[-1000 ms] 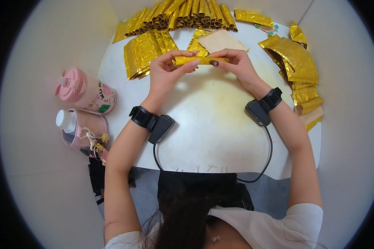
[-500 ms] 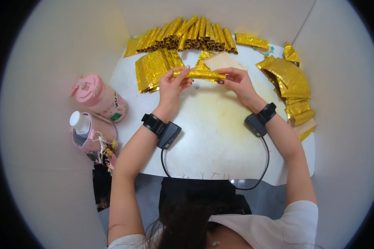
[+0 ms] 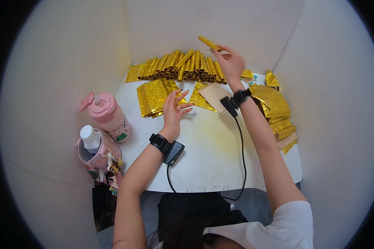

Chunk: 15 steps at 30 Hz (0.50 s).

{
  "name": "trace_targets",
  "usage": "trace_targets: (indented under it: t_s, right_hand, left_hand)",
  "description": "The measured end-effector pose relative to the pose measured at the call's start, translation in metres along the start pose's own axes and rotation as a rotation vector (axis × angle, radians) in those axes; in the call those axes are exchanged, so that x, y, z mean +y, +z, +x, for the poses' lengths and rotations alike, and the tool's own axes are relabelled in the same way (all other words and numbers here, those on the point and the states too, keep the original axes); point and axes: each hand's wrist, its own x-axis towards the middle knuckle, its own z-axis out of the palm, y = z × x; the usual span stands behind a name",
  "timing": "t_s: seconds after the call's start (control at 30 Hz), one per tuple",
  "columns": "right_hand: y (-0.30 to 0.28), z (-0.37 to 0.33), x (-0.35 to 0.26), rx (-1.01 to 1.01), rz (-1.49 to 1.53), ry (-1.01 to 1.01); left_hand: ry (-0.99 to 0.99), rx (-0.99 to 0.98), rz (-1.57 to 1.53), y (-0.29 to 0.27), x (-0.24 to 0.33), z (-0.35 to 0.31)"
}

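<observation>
A rolled tube of gold foil paper point(image 3: 207, 42) is pinched at one end in my right hand point(image 3: 230, 63), raised above the far side of the table. Below and left of it lies a long heap of similar gold rolls point(image 3: 183, 66), stacked side by side with their ends toward me. My left hand point(image 3: 174, 111) has its fingers apart and holds nothing. Just beyond it is a stack of flat gold foil sheets point(image 3: 153, 97). Between the hands lie a loose gold sheet point(image 3: 201, 97) and a plain beige sheet point(image 3: 215, 96).
More gold foil sheets point(image 3: 274, 103) are piled along the right edge. A pink lidded bottle point(image 3: 108, 116) and a pink holder point(image 3: 99, 157) with a white-capped bottle point(image 3: 89, 136) stand at the left. Pale walls rise round the white table point(image 3: 203, 157). Cables hang from both wristbands.
My left hand has let go of the gold roll and its fingers have spread. My right hand has carried the roll away, up over the heap. The view has tilted slightly.
</observation>
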Motion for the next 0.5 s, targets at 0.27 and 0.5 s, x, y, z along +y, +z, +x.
trace_targets:
  t_s: [0.27, 0.5]
  right_hand:
    - [0.039, -0.014, 0.009, -0.443, -0.282, -0.045]
    - [0.042, -0.056, 0.004, -0.74, -0.023, -0.103]
  left_hand:
    - [-0.034, -0.005, -0.05, -0.001, -0.003, 0.0]
    - [-0.043, -0.097, 0.093, -0.006, -0.005, 0.005]
